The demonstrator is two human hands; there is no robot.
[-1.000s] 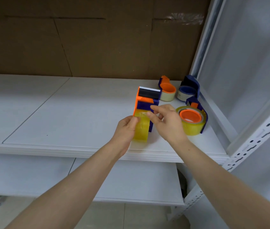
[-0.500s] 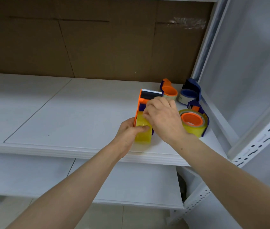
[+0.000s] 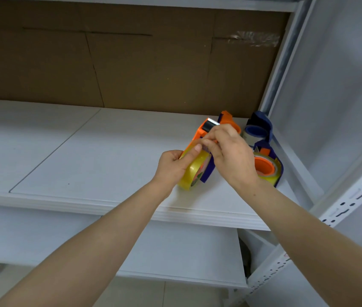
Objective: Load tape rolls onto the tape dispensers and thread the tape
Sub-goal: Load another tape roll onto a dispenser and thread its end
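— Where's the roll right now?

— The yellow tape roll [image 3: 194, 171] sits on the orange-and-purple dispenser [image 3: 203, 130], toward the right end of the white shelf [image 3: 87, 151] and near its front edge. The whole thing is tilted. I can't tell whether its bottom rests on the shelf.

— And the hands?

— I've got my left hand [image 3: 173, 165] wrapped on the roll from its 9 o'clock side, thumb laid over the top. My right hand [image 3: 231, 154] comes in from 3 o'clock. Its fingers are curled and pinched together at the roll's 12 o'clock, just under the dispenser's toothed blade [image 3: 213, 122]. They pinch at the roll's top edge, but the strip itself is too clear for me to make out.

— What's around it?

— At 3 o'clock, just beside my right hand, a second dispenser [image 3: 266, 167] lies flat with a yellow roll on an orange hub. At 1 o'clock a blue dispenser [image 3: 262, 122] holding a pale roll stands near the white post [image 3: 284, 63]. An orange one [image 3: 227, 117] sits at 12 o'clock, partly behind my fingers. Brown cardboard [image 3: 131, 63] backs the shelf.
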